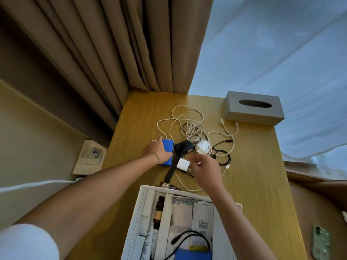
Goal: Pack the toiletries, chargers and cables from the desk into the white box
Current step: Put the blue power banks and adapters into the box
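Note:
My left hand (157,151) grips a blue block-shaped charger (168,150) lying on the wooden desk (139,119). My right hand (203,168) hovers over a white plug charger (183,164), fingers spread and blurred, holding nothing that I can see. A black adapter (183,147) and a round white charger (203,146) lie just beyond. White cables (187,124) and black cables (223,155) are tangled behind them. The white box (135,218) stands at the desk's near edge, holding sachets, a brown bottle (159,209), a black cable (189,236) and a blue item (193,254).
A grey tissue box (253,107) stands at the desk's far right corner. Brown curtains (112,53) hang behind the desk. A wall socket (92,153) sits left of the desk. A small dark bottle (169,185) lies against the white box's far rim. A green phone (321,243) lies at lower right.

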The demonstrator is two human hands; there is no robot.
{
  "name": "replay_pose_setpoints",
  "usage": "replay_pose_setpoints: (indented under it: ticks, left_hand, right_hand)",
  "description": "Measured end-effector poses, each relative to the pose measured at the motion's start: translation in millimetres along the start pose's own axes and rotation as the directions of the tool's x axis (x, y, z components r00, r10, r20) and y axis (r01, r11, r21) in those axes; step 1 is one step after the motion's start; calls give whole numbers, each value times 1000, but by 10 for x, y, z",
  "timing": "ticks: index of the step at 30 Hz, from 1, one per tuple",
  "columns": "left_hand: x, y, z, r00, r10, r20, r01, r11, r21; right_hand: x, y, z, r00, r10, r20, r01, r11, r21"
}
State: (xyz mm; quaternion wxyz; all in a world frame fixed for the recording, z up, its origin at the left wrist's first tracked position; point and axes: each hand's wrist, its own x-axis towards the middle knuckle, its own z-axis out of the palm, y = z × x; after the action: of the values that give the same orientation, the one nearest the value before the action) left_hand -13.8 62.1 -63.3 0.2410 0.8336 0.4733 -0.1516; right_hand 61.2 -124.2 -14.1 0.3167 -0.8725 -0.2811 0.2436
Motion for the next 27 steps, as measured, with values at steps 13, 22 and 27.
replay_pose_setpoints:
  ticks: [13, 22, 27]
  left_hand:
    - [68, -96, 24, 999, -10, -34, 5, 985, -171]
    - [-308, -286, -408, 970, -19, -241, -93, 892, -442]
    - [-517, -321, -590, 931, -125, -344, -189, 641, -744]
  right_hand:
    - [-281, 34, 101, 998, 51, 28, -54, 993, 102]
    - [-252, -232, 188, 998, 30, 47, -41, 968, 248]
    - [-265, -466, 253, 983, 6, 183, -75, 923, 378]
